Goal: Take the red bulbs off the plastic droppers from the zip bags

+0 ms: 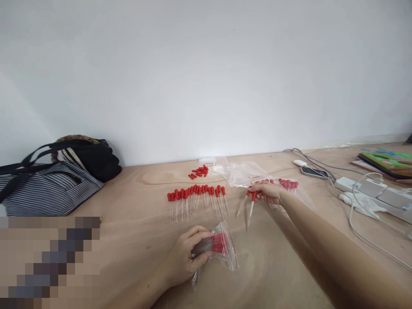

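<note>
My left hand [189, 253] grips a clear zip bag [231, 253], with red dropper bulbs [219, 242] showing inside near its mouth. Between the fingers of my right hand [268, 193] are two glass droppers [251, 208] with red bulbs, their tips pointing down toward the table. Just beyond that hand, several more red-bulbed droppers [289, 184] lie on a clear plastic bag, partly hidden by my fingers. A row of droppers [196, 197] lies side by side in the middle, bulbs away from me.
Behind the row are a pile of loose red bulbs [199, 171] and clear plastic bags [243, 172]. A striped bag [54, 189] stands at left. To the right are a phone-like device [314, 172], white power strips [383, 195], cables and colourful flat items [386, 163]. A wall closes the back.
</note>
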The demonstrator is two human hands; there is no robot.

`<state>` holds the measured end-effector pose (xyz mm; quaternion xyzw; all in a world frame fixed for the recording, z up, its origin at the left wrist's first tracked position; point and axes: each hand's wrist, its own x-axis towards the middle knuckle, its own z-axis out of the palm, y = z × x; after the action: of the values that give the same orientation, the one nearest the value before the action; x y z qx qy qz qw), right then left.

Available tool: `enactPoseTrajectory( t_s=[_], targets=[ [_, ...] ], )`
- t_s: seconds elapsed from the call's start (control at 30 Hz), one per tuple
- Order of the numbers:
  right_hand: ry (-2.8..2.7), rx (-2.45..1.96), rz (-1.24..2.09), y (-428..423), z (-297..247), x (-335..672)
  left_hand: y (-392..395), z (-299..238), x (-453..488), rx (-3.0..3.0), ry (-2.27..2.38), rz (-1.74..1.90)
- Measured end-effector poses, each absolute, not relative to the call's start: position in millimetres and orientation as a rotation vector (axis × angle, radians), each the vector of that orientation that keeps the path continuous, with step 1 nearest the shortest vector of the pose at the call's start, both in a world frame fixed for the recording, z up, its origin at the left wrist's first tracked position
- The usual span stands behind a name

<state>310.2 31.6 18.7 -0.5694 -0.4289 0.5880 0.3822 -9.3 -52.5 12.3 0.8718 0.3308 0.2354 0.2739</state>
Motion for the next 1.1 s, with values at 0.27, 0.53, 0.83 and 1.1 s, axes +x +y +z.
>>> enactPoseTrajectory(
  t_s=[0.27, 0.53, 0.83, 1.1],
  targets=[
    [-1.258, -1.698, 1.28, 73.0, 18.3, 265.6, -53.6, 19.7, -8.0, 2.334, 0.901, 0.597],
    [-1.38, -1.801, 0.918, 77.9, 14.9, 235.5, -53.5, 17.4, -8.2, 2.324, 0.906, 0.591],
    [-1.815, -1.232, 0.799, -24.0, 5.8, 231.7, -52.2, 17.1, -7.4, 2.326, 0.88, 0.647],
    [-2.129, -1.124, 0.652, -69.5, 4.3, 224.5, -49.8, 5.9, -10.3, 2.377, 0.862, 0.662]
  ],
)
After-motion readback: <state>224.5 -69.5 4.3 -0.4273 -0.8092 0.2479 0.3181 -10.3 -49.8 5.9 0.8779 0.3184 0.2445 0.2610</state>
